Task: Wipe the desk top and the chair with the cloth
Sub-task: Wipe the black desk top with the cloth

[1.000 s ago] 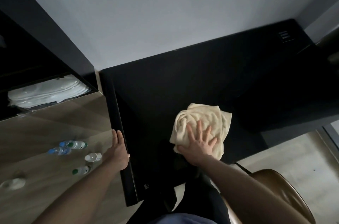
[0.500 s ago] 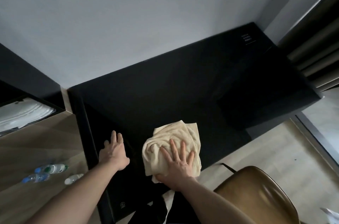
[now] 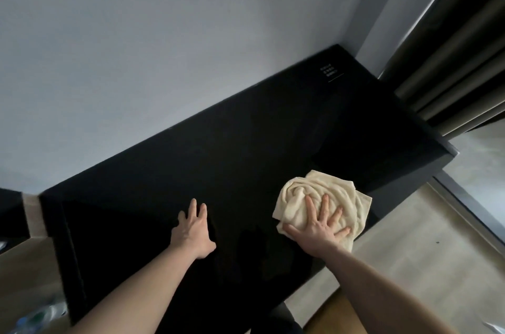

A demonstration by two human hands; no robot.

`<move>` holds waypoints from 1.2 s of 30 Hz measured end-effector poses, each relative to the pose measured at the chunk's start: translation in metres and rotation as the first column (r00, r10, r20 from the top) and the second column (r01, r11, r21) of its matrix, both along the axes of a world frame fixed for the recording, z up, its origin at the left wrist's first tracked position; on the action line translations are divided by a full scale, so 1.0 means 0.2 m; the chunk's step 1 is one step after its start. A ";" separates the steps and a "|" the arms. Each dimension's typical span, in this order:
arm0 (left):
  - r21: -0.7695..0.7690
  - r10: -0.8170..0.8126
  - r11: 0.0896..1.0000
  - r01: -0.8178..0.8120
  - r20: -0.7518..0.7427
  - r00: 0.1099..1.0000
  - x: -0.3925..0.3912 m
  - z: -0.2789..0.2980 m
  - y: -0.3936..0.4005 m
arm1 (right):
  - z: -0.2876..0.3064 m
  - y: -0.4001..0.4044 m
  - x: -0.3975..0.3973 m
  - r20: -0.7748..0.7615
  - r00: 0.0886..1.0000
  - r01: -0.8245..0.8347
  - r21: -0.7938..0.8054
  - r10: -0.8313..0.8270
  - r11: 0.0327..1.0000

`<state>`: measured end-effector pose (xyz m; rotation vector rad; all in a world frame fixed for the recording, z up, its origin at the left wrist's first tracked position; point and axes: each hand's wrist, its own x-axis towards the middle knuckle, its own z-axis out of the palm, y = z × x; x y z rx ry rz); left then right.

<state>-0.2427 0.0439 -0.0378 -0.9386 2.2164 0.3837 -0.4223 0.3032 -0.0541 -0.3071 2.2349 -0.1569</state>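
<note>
Cloth [image 3: 325,197] being pressed flat on the dark desk [image 3: 246,147] under the right hand [image 3: 318,227].

Fingers [image 3: 325,206] of that hand are lying straight and spread over the cream cloth, pinning it near the desk's front edge towards its right end; the left hand [image 3: 195,228] is resting on the desk well apart, its fingers straight too, gripping nothing. To wipe well, the palm should be pressing evenly and running overlapping passes, reaching the back strip by the wall [image 3: 164,46] and the far right corner. The cloth is lying bunched and twisted into folds, soft and thick like towelling, one corner seeming to be hanging just past the desk edge, though the gloom is making that hard to judge.
</note>
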 end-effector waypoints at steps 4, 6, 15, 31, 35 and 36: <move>0.019 0.022 1.000 -0.023 0.029 0.999 -0.32 0.00 -0.01 | 0.01 0.02 -0.29 0.002 0.997 0.078 -0.001 -0.078 0.997; 0.025 0.053 0.998 -0.054 0.038 0.998 -0.47 0.00 -0.02 | 0.01 0.04 -0.45 0.007 0.994 0.114 0.003 -0.114 0.994; 0.026 0.102 0.994 -0.103 0.034 0.994 -0.89 0.02 -0.09 | 0.00 0.14 -1.16 -0.067 0.956 0.286 0.013 -0.284 0.958; 0.038 0.137 0.990 -0.138 0.028 0.990 -0.92 -0.07 -0.14 | -0.01 0.37 -1.76 -0.211 0.874 0.460 0.068 -0.438 0.885; 0.044 0.146 0.988 -0.146 0.012 0.989 -0.93 -0.06 -0.14 | -0.04 0.23 -1.70 -0.206 0.878 0.453 0.071 -0.432 0.889; 0.048 0.154 0.987 -0.155 0.013 0.988 -0.93 -0.06 -0.15 | -0.05 0.17 -1.67 -0.203 0.888 0.431 0.062 -0.412 0.900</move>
